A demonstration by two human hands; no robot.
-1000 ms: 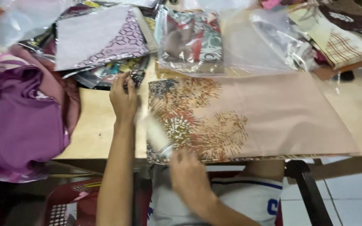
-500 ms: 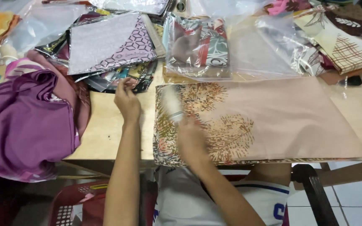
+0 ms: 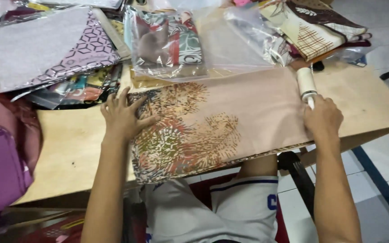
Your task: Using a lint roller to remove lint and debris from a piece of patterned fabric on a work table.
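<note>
Beige-pink fabric [image 3: 230, 117], folded and printed with a rust, olive and dark leaf pattern toward its left end, lies flat across the pale wooden table [image 3: 64, 148], its near edge hanging just over the table's near side. The left hand [image 3: 123, 116] rests palm down with fingers spread on the patterned left end of the fabric, grasping nothing. The right hand [image 3: 323, 119] is closed around the handle of a white lint roller [image 3: 306, 83], whose roll head lies on the right end of the fabric, pointing toward the far side. The two hands are well apart, one at each end of the cloth.

Beyond the fabric, on the far side, lies a clear plastic bag [image 3: 172, 42] holding folded cloth in green, red and brown. To the far left is a bagged lilac cloth with a hexagon pattern [image 3: 55, 49], stacked over further packets. A purple garment [image 3: 1, 166] lies heaped at the left edge. At the far right sits a cream and brown checked cloth [image 3: 311, 31].
</note>
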